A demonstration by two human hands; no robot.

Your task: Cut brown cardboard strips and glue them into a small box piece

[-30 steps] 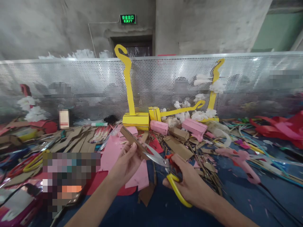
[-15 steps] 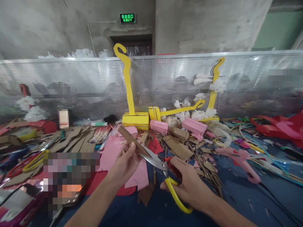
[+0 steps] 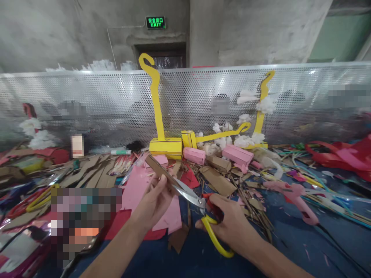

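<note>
My left hand (image 3: 158, 199) pinches a narrow brown cardboard strip (image 3: 158, 166), tilted with its free end up and to the left. In my right hand (image 3: 224, 220) is a pair of scissors (image 3: 189, 194) with red and yellow handles. Its blades lie at the lower end of the strip, close to my left fingers; whether the cardboard sits between them is hard to see. Beneath my hands lie pink sheets (image 3: 168, 216) and a torn piece of cardboard (image 3: 179, 237) on the dark blue table (image 3: 199, 255).
Behind stand a yellow hook-topped shape (image 3: 158, 112) on a yellow box (image 3: 165, 146) and several pink blocks (image 3: 237, 154). A pink glue gun (image 3: 295, 197) with a black cord lies right. Cardboard scraps (image 3: 218, 181) cover the middle. A perforated metal panel (image 3: 116, 100) closes the back.
The scissor blades have closed together along the strip's lower end. Both hands stay in nearly the same place, and the strip keeps its tilt.
</note>
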